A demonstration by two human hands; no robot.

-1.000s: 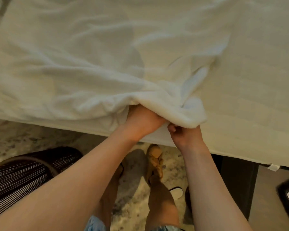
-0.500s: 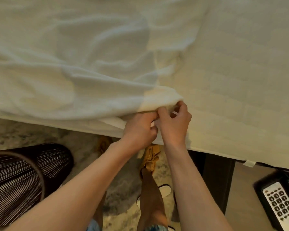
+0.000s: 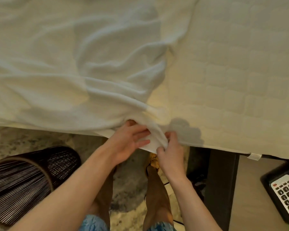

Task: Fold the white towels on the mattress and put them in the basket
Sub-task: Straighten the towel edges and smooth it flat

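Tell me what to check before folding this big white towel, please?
1. Right hand pinches the towel corner: ok.
2. Left hand grips too: not ok, its fingers lie straight against the cloth.
3. Towel lies smooth on the mattress: not ok, it is wrinkled.
4. Far corners easy to find: cannot tell, they are out of view.
5. Basket close by on the floor, at the left: ok.

White towel [image 3: 93, 77]: rumpled and unfolded, spread over the left part of the quilted mattress [image 3: 240, 80], with its near corner bunched and drawn over the near mattress edge. Dark slatted basket [image 3: 32, 180]: seen at near left, below that edge.
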